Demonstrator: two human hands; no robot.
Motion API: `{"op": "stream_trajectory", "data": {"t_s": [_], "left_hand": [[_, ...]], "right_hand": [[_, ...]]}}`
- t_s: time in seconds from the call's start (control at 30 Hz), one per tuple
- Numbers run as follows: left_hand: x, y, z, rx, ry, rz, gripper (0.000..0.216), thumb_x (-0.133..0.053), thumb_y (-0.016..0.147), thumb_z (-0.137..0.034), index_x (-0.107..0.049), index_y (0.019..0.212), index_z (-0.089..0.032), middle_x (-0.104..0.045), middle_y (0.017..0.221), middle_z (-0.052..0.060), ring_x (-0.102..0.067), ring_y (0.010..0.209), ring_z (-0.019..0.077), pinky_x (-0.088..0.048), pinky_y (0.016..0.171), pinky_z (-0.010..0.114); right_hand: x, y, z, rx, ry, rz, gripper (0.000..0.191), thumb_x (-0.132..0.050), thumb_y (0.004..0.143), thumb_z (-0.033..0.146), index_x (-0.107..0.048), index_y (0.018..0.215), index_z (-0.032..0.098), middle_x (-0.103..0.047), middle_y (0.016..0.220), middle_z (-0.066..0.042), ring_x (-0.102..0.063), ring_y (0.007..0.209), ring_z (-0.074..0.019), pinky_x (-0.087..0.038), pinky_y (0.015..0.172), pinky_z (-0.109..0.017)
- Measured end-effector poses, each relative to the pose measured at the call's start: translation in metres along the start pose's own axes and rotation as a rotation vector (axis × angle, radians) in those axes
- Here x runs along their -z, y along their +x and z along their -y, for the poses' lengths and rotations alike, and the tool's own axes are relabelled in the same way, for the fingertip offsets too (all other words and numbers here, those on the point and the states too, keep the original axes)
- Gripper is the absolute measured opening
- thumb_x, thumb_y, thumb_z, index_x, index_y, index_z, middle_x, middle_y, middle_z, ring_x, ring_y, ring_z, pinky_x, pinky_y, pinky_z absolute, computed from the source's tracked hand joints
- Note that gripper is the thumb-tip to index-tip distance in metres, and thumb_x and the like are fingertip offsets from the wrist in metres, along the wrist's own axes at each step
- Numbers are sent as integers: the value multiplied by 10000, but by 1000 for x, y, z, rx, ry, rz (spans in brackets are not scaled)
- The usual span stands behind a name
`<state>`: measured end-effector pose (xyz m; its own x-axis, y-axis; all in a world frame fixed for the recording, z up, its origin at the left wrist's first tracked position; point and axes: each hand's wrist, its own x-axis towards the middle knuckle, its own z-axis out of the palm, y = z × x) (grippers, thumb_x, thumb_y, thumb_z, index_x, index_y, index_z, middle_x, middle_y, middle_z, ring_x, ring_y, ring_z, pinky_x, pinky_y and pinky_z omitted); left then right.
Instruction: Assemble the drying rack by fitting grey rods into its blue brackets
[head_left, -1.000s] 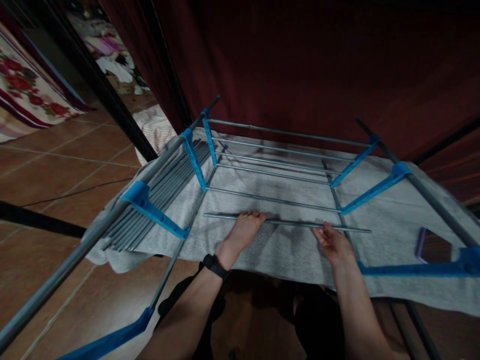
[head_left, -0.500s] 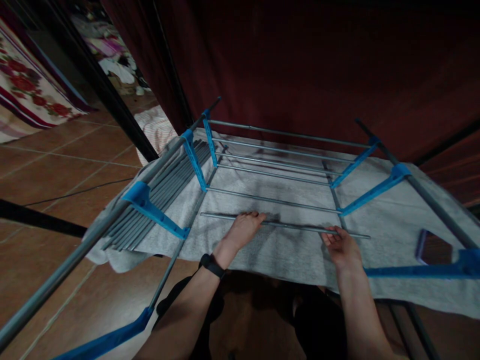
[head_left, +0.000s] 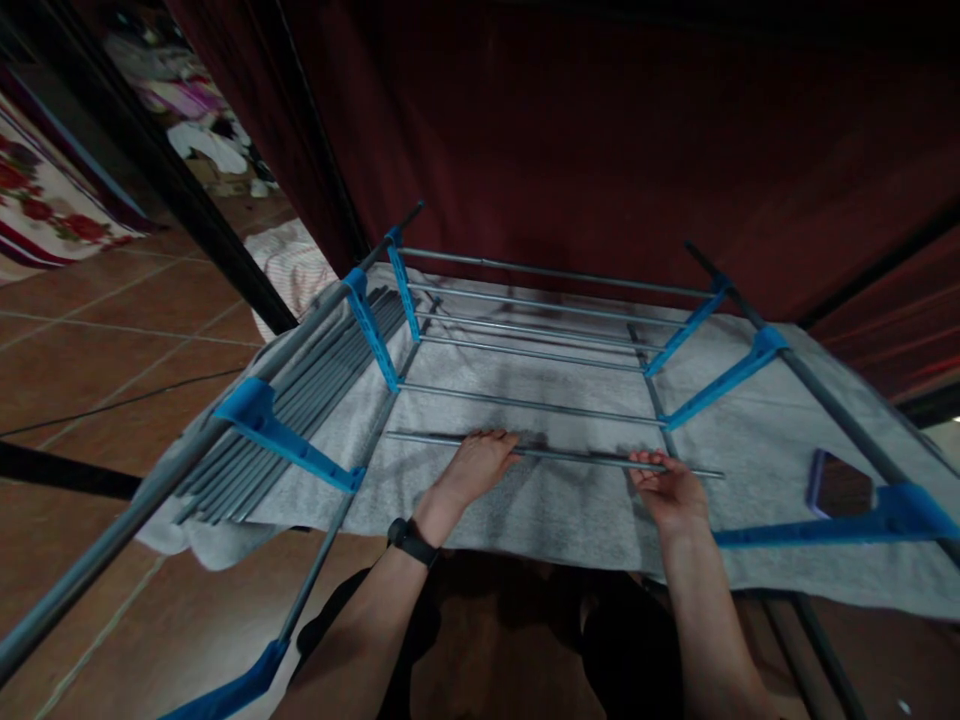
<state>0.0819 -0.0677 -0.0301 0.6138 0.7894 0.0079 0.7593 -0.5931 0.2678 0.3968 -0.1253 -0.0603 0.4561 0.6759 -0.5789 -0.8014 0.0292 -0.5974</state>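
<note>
Thin grey metal rod [head_left: 570,457] is, in the head view, over the grey cloth [head_left: 555,510]; your left hand [head_left: 480,460] and right hand [head_left: 670,488] both grip it. Five similar rods [head_left: 532,404] already span blue plastic brackets [head_left: 373,330]; this one is not yet joined, and loose grey rods [head_left: 322,375] lie leftward.

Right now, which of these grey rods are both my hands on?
The single rod in your left hand and right hand, in front of the crossbars. Those span blue brackets; the piled rods lie at left, untouched.
</note>
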Motion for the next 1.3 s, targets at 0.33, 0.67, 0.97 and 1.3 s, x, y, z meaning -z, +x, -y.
{"op": "stream_trajectory", "data": {"t_s": [0.33,0.67,0.97,1.3], "left_hand": [[3,1,1,-24,-29,-24,336,-446,997,-471,-681,995,-232,-733,952,40,-688,923,208,-483,824,294],[9,-1,6,13,-66,57,252,-501,976,-401,-677,1073,-249,-744,973,43,-701,905,214,-479,758,276],[15,-3,20,-4,-61,9,241,-487,985,-358,-676,966,-209,-707,977,47,-682,890,195,-474,786,276],[8,-4,16,46,-75,-1,284,-493,982,-415,-640,1144,-233,-727,988,49,-692,899,215,-485,776,290]], "right_hand": [[-9,-9,2,-83,88,76,184,-501,827,68,-463,705,200,-351,483,106,-430,416,-45,-504,493,-162],[-16,-10,-2,-36,60,49,220,-557,773,48,-445,675,210,-412,497,100,-460,420,-59,-535,502,-190],[-8,-7,2,-19,148,-79,186,-457,762,33,-521,716,202,-532,558,58,-582,509,-78,-595,635,-230],[-12,-8,-1,-43,115,-36,199,-447,802,29,-540,739,194,-559,598,42,-609,548,-86,-606,643,-242]]}}
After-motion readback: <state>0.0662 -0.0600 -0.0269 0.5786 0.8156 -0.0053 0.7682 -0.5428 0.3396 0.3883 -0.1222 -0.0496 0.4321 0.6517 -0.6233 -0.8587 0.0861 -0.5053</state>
